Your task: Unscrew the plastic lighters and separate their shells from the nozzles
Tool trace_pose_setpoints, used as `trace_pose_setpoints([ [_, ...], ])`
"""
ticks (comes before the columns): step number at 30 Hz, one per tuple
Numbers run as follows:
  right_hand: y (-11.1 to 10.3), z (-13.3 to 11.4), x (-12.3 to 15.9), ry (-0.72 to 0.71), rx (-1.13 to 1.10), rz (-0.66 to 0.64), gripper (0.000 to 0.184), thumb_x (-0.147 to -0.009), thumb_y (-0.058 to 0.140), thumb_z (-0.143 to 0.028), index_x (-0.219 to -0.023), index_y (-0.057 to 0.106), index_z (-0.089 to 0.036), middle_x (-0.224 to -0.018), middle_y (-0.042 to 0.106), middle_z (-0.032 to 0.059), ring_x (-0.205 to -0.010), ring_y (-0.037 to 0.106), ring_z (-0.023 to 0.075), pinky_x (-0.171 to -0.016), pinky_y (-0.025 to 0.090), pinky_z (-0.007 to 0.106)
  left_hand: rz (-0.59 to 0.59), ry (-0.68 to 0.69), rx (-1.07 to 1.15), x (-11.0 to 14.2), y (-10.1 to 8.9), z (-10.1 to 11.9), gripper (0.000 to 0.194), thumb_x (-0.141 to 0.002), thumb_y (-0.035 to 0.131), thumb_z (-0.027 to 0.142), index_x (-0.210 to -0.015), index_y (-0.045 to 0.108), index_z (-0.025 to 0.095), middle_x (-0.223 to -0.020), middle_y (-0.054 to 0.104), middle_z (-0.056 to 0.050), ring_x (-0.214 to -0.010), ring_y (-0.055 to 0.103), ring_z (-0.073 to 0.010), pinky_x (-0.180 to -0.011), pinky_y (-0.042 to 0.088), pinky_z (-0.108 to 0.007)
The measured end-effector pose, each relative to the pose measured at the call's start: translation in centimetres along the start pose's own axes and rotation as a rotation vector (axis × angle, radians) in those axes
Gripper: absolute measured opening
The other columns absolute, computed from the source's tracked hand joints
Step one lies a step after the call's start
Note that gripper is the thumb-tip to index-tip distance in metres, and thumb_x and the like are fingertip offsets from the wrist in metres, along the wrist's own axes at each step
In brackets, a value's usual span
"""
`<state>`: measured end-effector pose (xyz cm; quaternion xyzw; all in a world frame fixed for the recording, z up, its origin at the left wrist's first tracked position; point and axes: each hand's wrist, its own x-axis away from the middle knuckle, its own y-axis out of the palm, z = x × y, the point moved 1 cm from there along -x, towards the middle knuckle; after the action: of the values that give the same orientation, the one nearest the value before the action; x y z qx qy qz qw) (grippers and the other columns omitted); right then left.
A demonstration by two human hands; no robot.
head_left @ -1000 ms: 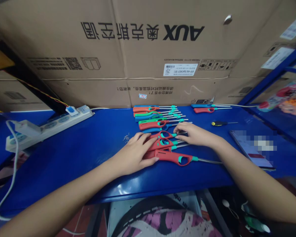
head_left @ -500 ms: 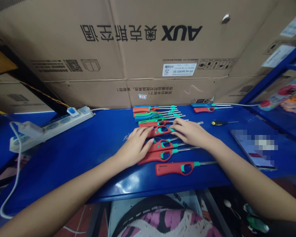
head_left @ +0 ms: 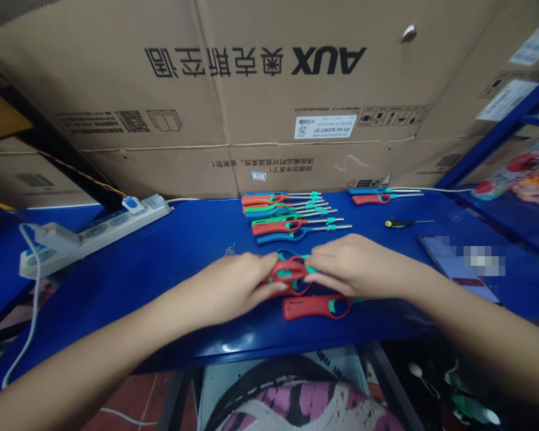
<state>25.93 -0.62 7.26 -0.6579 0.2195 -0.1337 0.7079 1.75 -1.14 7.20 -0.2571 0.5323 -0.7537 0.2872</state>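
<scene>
In the head view, the left hand [head_left: 233, 281] and right hand [head_left: 354, 269] meet, curled around a red lighter [head_left: 290, 269] and holding it on the blue counter [head_left: 184, 239]. A second red lighter [head_left: 312, 307] lies just nearer, and a row of lighters [head_left: 278, 215] lies farther off.

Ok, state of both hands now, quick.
Left hand: closed on the bunched red utility lighters.
Right hand: closed on the same lighters.

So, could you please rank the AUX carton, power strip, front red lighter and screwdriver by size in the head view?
Largest first: AUX carton, power strip, front red lighter, screwdriver. The lighter sits nearer the camera, so its rank is unsure.
</scene>
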Motion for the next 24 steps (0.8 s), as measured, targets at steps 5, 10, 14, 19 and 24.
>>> trace_pose_setpoints([
  [5,-0.5,-2.7,1.7,-0.117,-0.047,0.041,0.034,-0.107,0.040,-0.031,-0.086,0.062,-0.016,-0.069,0.063,0.0008,-0.056,0.051,0.0126,-0.055,0.029,0.031,-0.170,0.017,0.117,3.6,-0.1,1.5,0.031,-0.104,0.041,0.047,-0.109,0.059,0.022,-0.084,0.070,-0.004,-0.065,0.067,-0.0203,-0.054,0.042,-0.027],
  [10,-0.2,-1.0,4.9,0.030,0.043,0.121,0.034,-0.106,0.039,-0.024,-0.083,0.062,-0.016,-0.066,0.061,0.0012,-0.056,0.052,0.0126,-0.056,0.032,0.030,-0.074,-0.143,-0.006,6.0,-0.1,-1.8,0.032,-0.102,0.041,0.043,-0.112,0.062,0.021,-0.083,0.072,-0.007,-0.074,0.071,-0.0265,-0.061,0.049,-0.032],
  [14,-0.7,0.9,6.5,0.109,0.027,0.161,0.022,-0.104,0.047,-0.028,-0.100,0.066,-0.016,-0.081,0.067,0.0039,-0.067,0.061,0.0143,-0.062,0.042,0.027,0.013,-0.188,-0.042,6.5,-0.2,-3.6,0.037,-0.103,0.038,0.047,-0.111,0.064,0.021,-0.094,0.074,-0.009,-0.081,0.073,-0.0283,-0.069,0.054,-0.037],
  [19,-0.7,2.6,6.5,0.206,-0.022,0.350,0.018,-0.099,0.058,-0.028,-0.105,0.067,-0.014,-0.091,0.072,0.0081,-0.079,0.068,0.0169,-0.071,0.051,0.027,0.088,-0.154,-0.099,6.1,-0.1,-3.5,0.038,-0.104,0.038,0.047,-0.124,0.059,0.021,-0.107,0.075,-0.011,-0.090,0.074,-0.0319,-0.072,0.057,-0.040],
  [24,0.1,3.0,5.9,0.202,-0.152,0.412,0.017,-0.097,0.060,-0.024,-0.107,0.070,-0.015,-0.099,0.073,0.0094,-0.090,0.071,0.0167,-0.081,0.054,0.025,0.092,-0.107,-0.169,5.8,0.0,-3.4,0.035,-0.104,0.038,0.044,-0.118,0.061,0.021,-0.107,0.075,-0.011,-0.088,0.074,-0.0307,-0.068,0.055,-0.038],
])
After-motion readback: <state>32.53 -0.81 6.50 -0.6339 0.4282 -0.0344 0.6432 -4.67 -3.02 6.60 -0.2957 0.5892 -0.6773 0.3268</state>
